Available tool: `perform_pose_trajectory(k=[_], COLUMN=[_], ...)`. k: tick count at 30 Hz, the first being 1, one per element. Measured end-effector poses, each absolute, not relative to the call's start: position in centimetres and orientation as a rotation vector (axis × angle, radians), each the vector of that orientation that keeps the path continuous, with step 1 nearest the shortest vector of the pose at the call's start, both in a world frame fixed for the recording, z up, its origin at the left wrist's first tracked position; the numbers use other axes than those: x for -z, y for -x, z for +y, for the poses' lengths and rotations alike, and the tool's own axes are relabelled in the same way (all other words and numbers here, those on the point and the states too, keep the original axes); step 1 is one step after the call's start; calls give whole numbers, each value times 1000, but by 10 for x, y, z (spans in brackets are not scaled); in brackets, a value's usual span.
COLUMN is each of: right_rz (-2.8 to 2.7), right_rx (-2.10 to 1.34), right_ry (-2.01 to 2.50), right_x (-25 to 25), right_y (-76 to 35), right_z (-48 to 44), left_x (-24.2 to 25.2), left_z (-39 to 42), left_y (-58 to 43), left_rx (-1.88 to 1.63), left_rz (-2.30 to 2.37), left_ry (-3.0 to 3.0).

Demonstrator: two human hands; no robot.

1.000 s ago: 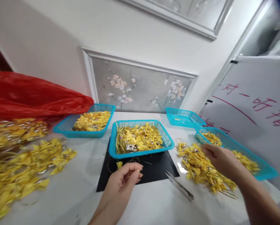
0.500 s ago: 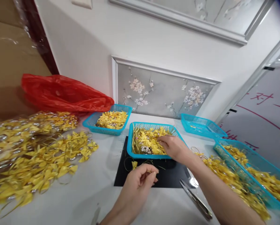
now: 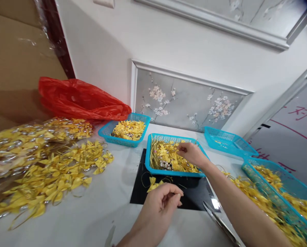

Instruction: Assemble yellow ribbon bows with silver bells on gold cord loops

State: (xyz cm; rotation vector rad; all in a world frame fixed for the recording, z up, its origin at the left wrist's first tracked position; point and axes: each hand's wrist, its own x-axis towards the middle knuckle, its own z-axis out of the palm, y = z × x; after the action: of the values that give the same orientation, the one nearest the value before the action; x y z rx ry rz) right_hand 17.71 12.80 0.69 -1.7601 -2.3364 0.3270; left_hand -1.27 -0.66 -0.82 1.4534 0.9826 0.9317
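My left hand [image 3: 161, 207] is low over the black mat [image 3: 138, 192], thumb and forefinger pressed together; whatever is in that pinch is too small to make out. A yellow ribbon bow [image 3: 153, 185] with a thin gold cord lies just behind its knuckles. My right hand [image 3: 193, 154] reaches into the middle blue basket [image 3: 148, 159], fingers drawn together at the pile of yellow bows [image 3: 166, 151]. Its fingertips touch or hover over the pile, and I cannot tell if they hold one. Gold cords [image 3: 155, 157] and silvery beads [image 3: 166, 165] lie in the same basket.
Tweezers [image 3: 220, 223] lie right of the mat. Blue baskets stand at back left [image 3: 117, 140], back right [image 3: 225, 147] and right [image 3: 279, 171]. Loose bows [image 3: 63, 171] and a bagged heap [image 3: 20, 144] cover the left. Behind them is a red plastic bag [image 3: 84, 99].
The camera view has shifted, so the scene sits further right. More of the yellow bow shows behind my left hand. My right hand stays at the basket's pile.
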Motion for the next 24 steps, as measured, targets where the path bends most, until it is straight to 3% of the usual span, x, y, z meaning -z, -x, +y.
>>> perform_pose_trajectory(k=[6, 14, 24], right_rz=[-2367, -2364, -2242], right_rx=[-347, -263, -316], right_ry=[1722, 2033, 1827], right_x=[-17, -9, -10], right_y=[-186, -213, -240], right_z=[124, 111, 103], left_x=[8, 9, 12], left_z=[-7, -6, -4], left_y=[13, 12, 12], left_rx=[-908, -902, -888], left_rz=[990, 1003, 1011], left_ry=[-1444, -1466, -1484])
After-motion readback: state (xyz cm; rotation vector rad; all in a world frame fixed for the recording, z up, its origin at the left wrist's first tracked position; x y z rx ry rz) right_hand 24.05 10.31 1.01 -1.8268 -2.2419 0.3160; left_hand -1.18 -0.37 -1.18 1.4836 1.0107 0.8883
